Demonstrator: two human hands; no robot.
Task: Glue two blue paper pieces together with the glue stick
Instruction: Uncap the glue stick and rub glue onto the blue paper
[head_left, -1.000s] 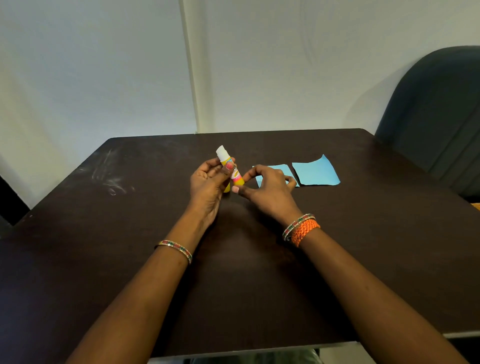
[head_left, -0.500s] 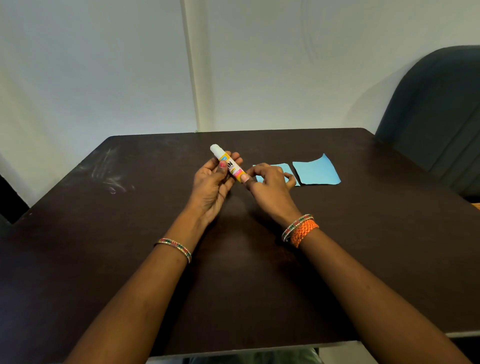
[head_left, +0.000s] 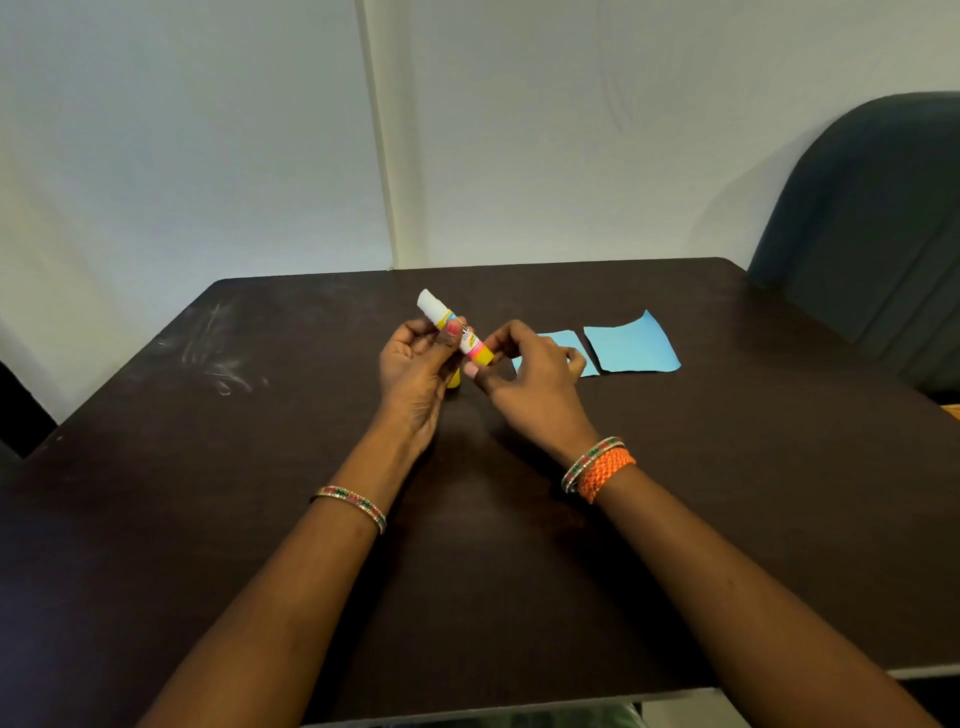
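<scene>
The glue stick (head_left: 460, 332) is held slanted above the dark table (head_left: 260, 519), its white end up and to the left, its yellow end down and to the right. My left hand (head_left: 415, 374) grips its middle with the thumb across the label. A small yellow piece (head_left: 455, 380), perhaps the cap, peeks out below this hand. My right hand (head_left: 530, 384) pinches the yellow lower end with its fingertips. Two blue paper pieces lie flat on the table: the smaller one (head_left: 569, 344) is partly hidden behind my right hand, the larger one (head_left: 631, 345) lies just right of it.
A dark padded chair (head_left: 878, 234) stands at the table's far right corner. White scuff marks (head_left: 218, 364) smear the table's left side. A pale wall runs along the far edge. Bangles circle both wrists.
The glue stick has tilted from nearly upright to slanted, white tip leaning left. My right fingers have settled on its lower yellow end. The papers have not moved.
</scene>
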